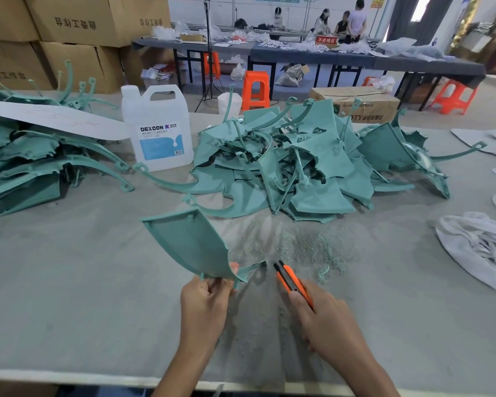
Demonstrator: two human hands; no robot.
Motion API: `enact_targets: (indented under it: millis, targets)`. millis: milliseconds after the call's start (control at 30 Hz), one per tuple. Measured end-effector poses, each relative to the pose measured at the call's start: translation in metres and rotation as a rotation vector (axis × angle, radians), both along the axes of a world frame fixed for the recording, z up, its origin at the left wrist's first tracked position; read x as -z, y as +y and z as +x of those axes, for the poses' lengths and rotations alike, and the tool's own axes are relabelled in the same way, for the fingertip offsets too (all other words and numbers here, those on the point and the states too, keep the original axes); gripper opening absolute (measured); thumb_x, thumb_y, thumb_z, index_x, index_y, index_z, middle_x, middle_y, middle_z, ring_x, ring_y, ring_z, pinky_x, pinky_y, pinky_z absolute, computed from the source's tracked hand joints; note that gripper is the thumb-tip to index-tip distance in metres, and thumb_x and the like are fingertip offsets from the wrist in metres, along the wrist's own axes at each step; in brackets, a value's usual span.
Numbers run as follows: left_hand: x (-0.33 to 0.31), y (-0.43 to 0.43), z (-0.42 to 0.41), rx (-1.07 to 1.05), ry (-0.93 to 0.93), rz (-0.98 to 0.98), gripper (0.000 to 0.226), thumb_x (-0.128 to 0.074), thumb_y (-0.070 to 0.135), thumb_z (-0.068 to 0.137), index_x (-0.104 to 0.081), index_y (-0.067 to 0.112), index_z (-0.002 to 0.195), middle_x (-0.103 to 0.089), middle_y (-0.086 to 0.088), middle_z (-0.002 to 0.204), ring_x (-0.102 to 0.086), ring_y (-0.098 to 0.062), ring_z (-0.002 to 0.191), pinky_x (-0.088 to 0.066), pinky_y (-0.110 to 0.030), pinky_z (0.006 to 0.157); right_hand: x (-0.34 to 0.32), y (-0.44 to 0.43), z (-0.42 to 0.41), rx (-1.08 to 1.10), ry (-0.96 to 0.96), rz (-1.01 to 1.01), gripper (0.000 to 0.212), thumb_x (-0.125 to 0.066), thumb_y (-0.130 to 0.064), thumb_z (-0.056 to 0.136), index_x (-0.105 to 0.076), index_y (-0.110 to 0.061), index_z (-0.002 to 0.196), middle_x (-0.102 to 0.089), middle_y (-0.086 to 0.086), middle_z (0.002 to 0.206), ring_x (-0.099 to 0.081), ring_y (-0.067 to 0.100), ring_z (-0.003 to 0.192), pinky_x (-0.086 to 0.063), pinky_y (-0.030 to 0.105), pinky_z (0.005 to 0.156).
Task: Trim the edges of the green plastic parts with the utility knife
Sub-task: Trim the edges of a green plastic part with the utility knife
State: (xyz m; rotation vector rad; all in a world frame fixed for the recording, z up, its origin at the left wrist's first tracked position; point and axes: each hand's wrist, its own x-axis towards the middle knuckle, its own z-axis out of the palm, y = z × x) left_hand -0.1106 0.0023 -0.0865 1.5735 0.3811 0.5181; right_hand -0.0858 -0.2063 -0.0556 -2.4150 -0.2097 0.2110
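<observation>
My left hand (205,303) pinches the near edge of a curved green plastic part (189,245), holding it raised above the grey table with its far end pointing up and left. My right hand (324,316) grips an orange and black utility knife (291,280); its tip points up and left and sits just right of the part's thin near-right tail, a small gap apart. A big heap of green parts (304,164) lies beyond on the table. Another stack of green parts (32,159) fills the left side.
Green shavings (312,250) are scattered on the grey table (83,296) ahead of the knife. A white DEXCON jug (158,130) stands between the two heaps. A white cloth (478,247) lies at right. Cardboard boxes (78,27), orange stools and people at far tables are behind.
</observation>
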Motion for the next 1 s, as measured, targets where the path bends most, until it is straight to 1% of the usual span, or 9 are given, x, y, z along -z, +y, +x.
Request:
enact_targets:
  millis: [133,233,400,567,667,767,833,900,1000]
  targets:
    - [-0.032,-0.014,-0.008,0.044,-0.099,-0.119,0.010,-0.077,0.028,0.084,-0.080,0.020,0.089,-0.077,-0.005,0.087,-0.074,-0.017,0.081,-0.062,-0.032,0.064,-0.010,0.008,-0.002,0.130,0.013,0.401,0.015,-0.063,-0.051,0.092,-0.055,-0.056,0.104,-0.067,-0.004,0.071,-0.064,0.017,0.053,-0.057,0.044,0.051]
    - [-0.057,-0.026,-0.014,0.113,-0.142,-0.252,0.022,-0.081,0.036,0.074,-0.079,0.022,0.090,-0.077,-0.010,0.088,-0.075,-0.024,0.080,-0.060,-0.029,0.062,-0.023,0.017,-0.004,0.219,0.113,0.768,0.044,-0.081,-0.061,0.067,-0.057,-0.045,0.101,-0.067,-0.008,0.081,-0.064,0.015,0.060,-0.045,0.031,0.040]
    - [-0.075,-0.034,-0.022,0.197,-0.187,-0.306,0.030,-0.089,0.037,0.068,-0.078,0.013,0.083,-0.074,-0.019,0.082,-0.071,-0.027,0.068,-0.059,-0.030,0.061,-0.039,0.018,0.004,0.232,0.331,1.258,0.049,-0.084,-0.018,0.072,-0.053,-0.007,0.109,-0.072,0.019,0.094,-0.071,0.022,0.071,-0.041,0.022,0.037]
    - [-0.071,-0.019,-0.029,0.287,-0.116,-0.287,0.080,-0.096,0.054,0.048,-0.066,0.018,0.112,-0.076,-0.006,0.102,-0.073,-0.026,0.090,-0.061,-0.034,0.076,-0.048,0.012,0.012,0.400,0.457,1.511,0.017,-0.070,-0.007,0.078,-0.063,-0.002,0.092,-0.069,0.012,0.074,-0.070,0.015,0.063,-0.056,0.018,0.051]
    - [-0.055,-0.002,-0.036,0.079,-0.005,-0.209,0.069,-0.094,0.040,0.043,-0.073,0.018,0.105,-0.077,0.000,0.096,-0.072,-0.031,0.098,-0.059,-0.046,0.086,-0.046,0.001,0.017,0.514,0.521,1.580,0.004,-0.067,-0.004,0.086,-0.063,-0.004,0.086,-0.068,0.007,0.070,-0.070,0.012,0.060,-0.056,0.018,0.053]
    - [-0.049,0.024,-0.044,-0.103,-0.019,-0.184,0.089,-0.099,0.038,0.041,-0.059,0.035,0.120,-0.072,0.008,0.110,-0.071,-0.009,0.099,-0.059,-0.026,0.078,-0.040,-0.013,0.022,0.580,0.578,1.552,0.007,-0.069,-0.005,0.086,-0.063,-0.006,0.083,-0.063,0.007,0.072,-0.066,0.010,0.056,-0.056,0.017,0.051]
    - [-0.052,0.042,-0.051,-0.206,-0.141,0.117,0.106,-0.088,0.061,0.059,-0.031,0.035,0.143,-0.046,0.002,0.149,-0.053,-0.005,0.128,-0.050,-0.026,0.097,-0.038,-0.021,0.025,0.612,0.602,1.497,0.012,-0.070,-0.005,0.087,-0.060,-0.006,0.081,-0.059,0.006,0.067,-0.064,0.010,0.053,-0.055,0.017,0.048]
    - [-0.051,0.057,-0.058,-0.242,-0.263,0.668,0.095,-0.072,0.069,0.074,-0.031,0.030,0.150,-0.023,-0.008,0.162,-0.031,-0.014,0.146,-0.035,-0.030,0.112,-0.036,-0.024,0.028,0.618,0.607,1.437,0.013,-0.071,-0.008,0.088,-0.059,-0.006,0.083,-0.058,0.006,0.063,-0.064,0.010,0.051,-0.055,0.017,0.046]
    - [-0.058,0.065,-0.058,-0.151,-0.378,1.246,0.055,-0.064,0.053,0.088,-0.056,0.030,0.137,-0.045,-0.010,0.154,-0.036,-0.027,0.145,-0.025,-0.045,0.115,-0.034,-0.022,0.031,0.574,0.605,1.391,0.015,-0.073,-0.014,0.087,-0.061,-0.006,0.090,-0.060,0.008,0.067,-0.065,0.010,0.052,-0.055,0.017,0.046]
